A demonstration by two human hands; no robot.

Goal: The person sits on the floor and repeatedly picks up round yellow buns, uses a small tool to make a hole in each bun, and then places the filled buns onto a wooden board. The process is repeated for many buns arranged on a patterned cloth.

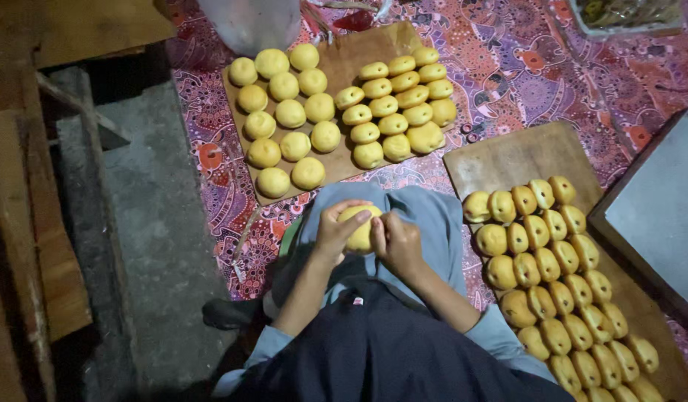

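Observation:
A yellow dough ball (360, 237) sits between both my hands, above my lap in grey-blue cloth. My left hand (335, 229) wraps around its left side, fingers curled over the top. My right hand (398, 242) presses against its right side with fingertips touching it. Ahead lies a wooden board (359, 52) with round yellow dough balls (284, 112) on its left half and shaped, creased pieces (396, 104) on its right half.
A second wooden board (522, 152) at my right carries several rows of shaped dough pieces (560, 298). Both boards rest on a red patterned cloth (507, 59). A grey slab (660, 216) lies at far right, a bare concrete floor (150, 223) and wooden planks (31, 223) at left.

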